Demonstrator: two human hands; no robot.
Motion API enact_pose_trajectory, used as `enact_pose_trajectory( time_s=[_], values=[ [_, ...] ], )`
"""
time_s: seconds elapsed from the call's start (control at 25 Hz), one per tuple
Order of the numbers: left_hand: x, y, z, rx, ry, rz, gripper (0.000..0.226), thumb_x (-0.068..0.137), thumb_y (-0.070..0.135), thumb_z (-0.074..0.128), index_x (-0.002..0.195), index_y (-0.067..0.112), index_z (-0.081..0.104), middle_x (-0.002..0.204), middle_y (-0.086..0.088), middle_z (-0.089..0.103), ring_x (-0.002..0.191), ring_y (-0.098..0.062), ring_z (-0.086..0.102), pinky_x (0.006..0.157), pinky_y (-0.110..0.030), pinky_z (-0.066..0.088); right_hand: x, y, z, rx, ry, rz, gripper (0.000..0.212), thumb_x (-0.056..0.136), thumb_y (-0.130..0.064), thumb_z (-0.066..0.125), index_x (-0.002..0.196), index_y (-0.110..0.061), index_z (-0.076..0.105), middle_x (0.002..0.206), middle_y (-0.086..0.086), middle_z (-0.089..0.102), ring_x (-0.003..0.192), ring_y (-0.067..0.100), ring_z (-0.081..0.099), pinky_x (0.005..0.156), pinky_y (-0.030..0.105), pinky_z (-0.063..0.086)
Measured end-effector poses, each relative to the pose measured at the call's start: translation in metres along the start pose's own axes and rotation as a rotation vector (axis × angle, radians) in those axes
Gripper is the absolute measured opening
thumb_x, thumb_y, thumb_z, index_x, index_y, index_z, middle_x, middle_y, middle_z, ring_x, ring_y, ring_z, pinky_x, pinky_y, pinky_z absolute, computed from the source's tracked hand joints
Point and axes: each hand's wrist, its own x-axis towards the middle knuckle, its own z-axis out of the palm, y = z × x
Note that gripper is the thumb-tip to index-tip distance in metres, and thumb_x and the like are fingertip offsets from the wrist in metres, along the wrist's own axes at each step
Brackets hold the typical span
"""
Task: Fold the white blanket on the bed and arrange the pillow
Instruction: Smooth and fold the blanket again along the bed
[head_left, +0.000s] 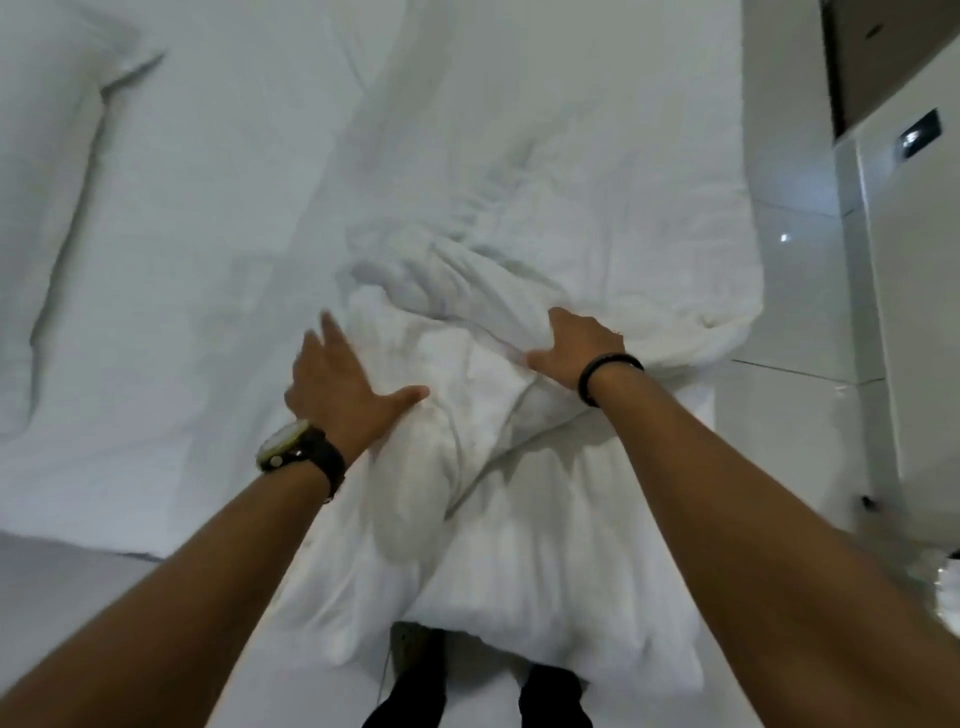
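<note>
no readable text, labels or numbers anywhere

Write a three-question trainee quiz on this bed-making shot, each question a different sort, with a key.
1. True or false: the left hand lies with straight fingers on the white blanket.
2. Multiple choice: the pillow lies A) under the right hand, B) at the far left of the bed, apart from both hands, C) on the floor.
3. Fill in: the wrist with the watch belongs to the ____ hand.

Key: 1 true; 2 B; 3 left.
</note>
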Motion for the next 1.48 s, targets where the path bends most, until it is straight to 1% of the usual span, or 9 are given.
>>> enact_pose_trajectory(
  time_s=[0.12, 0.28, 0.44, 0.64, 0.76, 0.96, 1.2, 1.36, 1.48],
  values=[
    [-0.027, -0.052, 0.007, -0.480, -0.277, -0.186, 0.081, 0.073, 0.058, 0.070, 0.134, 0.013, 0.044, 0.130, -0.013, 0.060, 0.114, -0.034, 0.059, 0.091, -0.050, 0.054, -0.042, 0.000, 0.015, 0.061, 0.030, -0.043, 0.031, 0.092, -0.034, 0.054, 0.110, -0.009, 0.056, 0.113, 0.014, 0.064, 0.101, 0.035, 0.060, 0.079, 0.037, 0.044],
    [-0.079, -0.058, 0.011, -0.475, -0.172, 0.217, 0.016, 0.092, 0.028, 0.051, 0.096, 0.013, 0.057, 0.084, 0.005, 0.063, 0.080, -0.019, 0.062, 0.069, -0.024, 0.049, -0.143, 0.075, 0.068, 0.104, 0.229, 0.159, 0.027, 0.080, -0.013, 0.070, 0.100, 0.003, 0.063, 0.101, 0.025, 0.065, 0.093, 0.045, 0.061, 0.076, 0.045, 0.050],
    [-0.133, -0.068, 0.030, -0.118, -0.634, 0.638, 0.031, 0.084, 0.041, 0.053, 0.113, 0.037, 0.061, 0.112, 0.009, 0.068, 0.102, -0.015, 0.062, 0.084, -0.030, 0.049, -0.228, 0.156, 0.126, 0.444, 0.065, 0.518, 0.023, 0.085, -0.005, 0.055, 0.102, -0.001, 0.069, 0.114, 0.024, 0.062, 0.106, 0.041, 0.059, 0.088, 0.043, 0.048],
    [-0.124, -0.082, 0.020, -0.276, -0.702, 0.367, 0.060, 0.063, 0.056, 0.079, 0.118, 0.044, 0.057, 0.115, 0.009, 0.063, 0.102, -0.005, 0.060, 0.085, -0.019, 0.046, -0.234, 0.116, 0.128, 1.509, 0.253, 0.764, 0.032, 0.090, -0.023, 0.053, 0.109, -0.005, 0.071, 0.107, 0.009, 0.071, 0.095, 0.029, 0.064, 0.084, 0.042, 0.053],
    [-0.099, -0.099, -0.006, -0.255, -1.029, 0.107, 0.101, 0.040, 0.074, 0.081, 0.130, 0.038, 0.053, 0.123, 0.010, 0.061, 0.114, -0.010, 0.059, 0.092, -0.028, 0.047, -0.224, 0.105, 0.130, 1.604, 0.171, 0.806, 0.030, 0.079, -0.031, 0.054, 0.096, -0.011, 0.067, 0.100, 0.010, 0.066, 0.090, 0.028, 0.058, 0.081, 0.040, 0.051],
    [-0.073, -0.154, -0.014, 0.136, -0.140, -0.291, 0.122, 0.048, 0.073, 0.080, 0.144, 0.012, 0.033, 0.139, -0.027, 0.041, 0.128, -0.048, 0.041, 0.101, -0.058, 0.040, -0.219, 0.071, 0.160, 1.304, 0.412, 0.816, 0.102, 0.078, -0.023, 0.076, 0.153, -0.027, 0.006, 0.130, 0.003, 0.045, 0.114, 0.028, 0.051, 0.099, 0.038, 0.044],
    [-0.082, -0.176, -0.010, 0.055, -0.129, -0.492, 0.146, 0.039, 0.087, 0.071, 0.150, 0.009, 0.017, 0.148, -0.027, 0.033, 0.135, -0.048, 0.034, 0.107, -0.061, 0.033, -0.228, 0.103, 0.194, 0.952, 0.267, 0.770, 0.071, 0.071, -0.045, 0.081, 0.126, -0.010, 0.055, 0.122, 0.014, 0.065, 0.107, 0.033, 0.061, 0.088, 0.037, 0.050],
    [-0.065, -0.192, -0.029, -0.001, -0.170, -0.297, 0.104, 0.052, 0.083, 0.062, 0.112, -0.001, 0.059, 0.113, -0.030, 0.064, 0.097, -0.043, 0.060, 0.084, -0.049, 0.049, -0.253, 0.153, 0.188, 0.530, 0.177, 0.800, 0.074, 0.076, -0.061, 0.069, 0.121, -0.005, 0.051, 0.120, 0.024, 0.062, 0.105, 0.041, 0.060, 0.087, 0.044, 0.050],
    [-0.068, -0.200, -0.041, -0.289, -0.074, -0.232, 0.068, 0.076, 0.056, 0.072, 0.115, 0.002, 0.064, 0.118, -0.026, 0.065, 0.106, -0.041, 0.061, 0.086, -0.046, 0.048, -0.251, 0.148, 0.194, 0.486, 0.235, 0.771, 0.075, 0.080, -0.071, 0.056, 0.116, -0.006, 0.053, 0.114, 0.024, 0.064, 0.102, 0.041, 0.061, 0.085, 0.044, 0.051]
  ],
)
